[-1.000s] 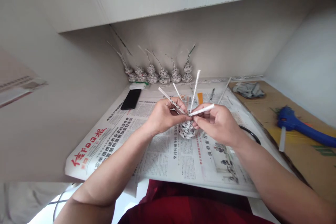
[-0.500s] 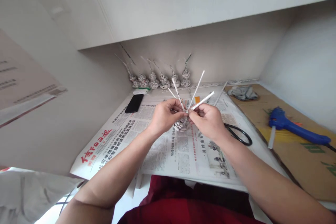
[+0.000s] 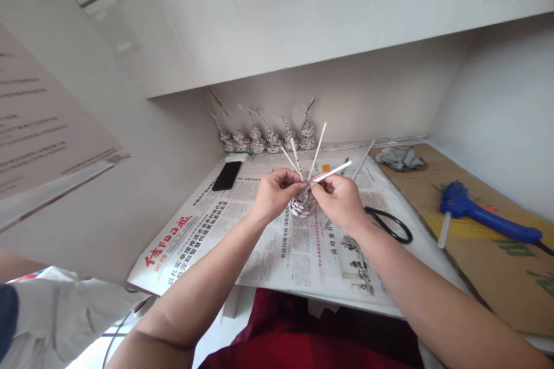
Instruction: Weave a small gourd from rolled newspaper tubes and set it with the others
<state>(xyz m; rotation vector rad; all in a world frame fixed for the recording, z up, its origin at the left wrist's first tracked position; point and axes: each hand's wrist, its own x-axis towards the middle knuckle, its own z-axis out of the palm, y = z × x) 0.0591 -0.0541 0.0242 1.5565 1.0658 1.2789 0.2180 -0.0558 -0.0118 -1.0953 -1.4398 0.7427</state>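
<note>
Between my hands stands a small woven paper gourd [image 3: 302,206], made of rolled newspaper strips, over the newspaper-covered table. Several white paper sticks [image 3: 319,150] fan up and outward from its top. My left hand [image 3: 280,191] is closed, thumb and fingers pinching the left side of the weave near the stick bases. On the other side my right hand [image 3: 336,193] is closed too, pinching a thick paper strip [image 3: 335,172] that points up to the right. The fingertips of both hands almost meet, and they hide part of the gourd's top.
Finished-looking paper gourds [image 3: 273,141] line the back wall. A black phone [image 3: 227,176] lies at left on the newspaper [image 3: 264,253]. Black-handled scissors [image 3: 392,225] lie by my right wrist. On cardboard [image 3: 485,277] at right rest a blue glue gun [image 3: 485,216] and a grey cloth [image 3: 399,158].
The camera view has shifted slightly. Both hands keep their pinch at the gourd's top, and the paper sticks have shifted a little. At the lower left, part of another person has come into view.
</note>
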